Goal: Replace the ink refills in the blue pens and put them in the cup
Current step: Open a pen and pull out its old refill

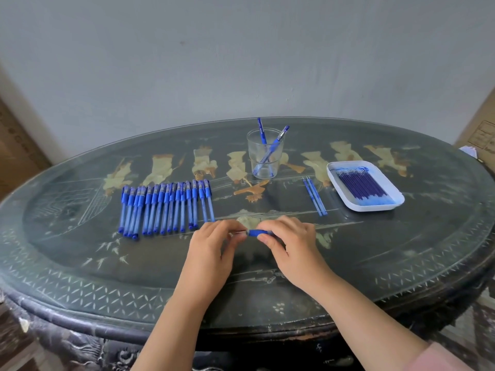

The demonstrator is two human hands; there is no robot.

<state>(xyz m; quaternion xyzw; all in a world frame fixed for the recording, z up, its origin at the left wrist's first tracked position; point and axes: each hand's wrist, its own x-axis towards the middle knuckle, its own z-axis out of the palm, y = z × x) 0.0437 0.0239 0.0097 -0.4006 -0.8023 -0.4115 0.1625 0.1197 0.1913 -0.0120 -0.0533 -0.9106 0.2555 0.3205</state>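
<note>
Both hands meet over the middle of the dark oval table (80, 274). My right hand (289, 242) grips a blue pen (257, 232) by its blue grip section. My left hand (214, 239) pinches the pen's tip end. A row of several blue capped pens (166, 207) lies to the left. A clear plastic cup (264, 156) at the back holds two blue pens. Two loose refills (316, 196) lie to the right of the hands. A white tray (375, 207) at the right holds several blue refills (361, 187).
The table stands against a grey wall. Cardboard boxes (479, 135) stand at the far right and far left. A crumpled white paper (468, 151) lies at the table's right edge.
</note>
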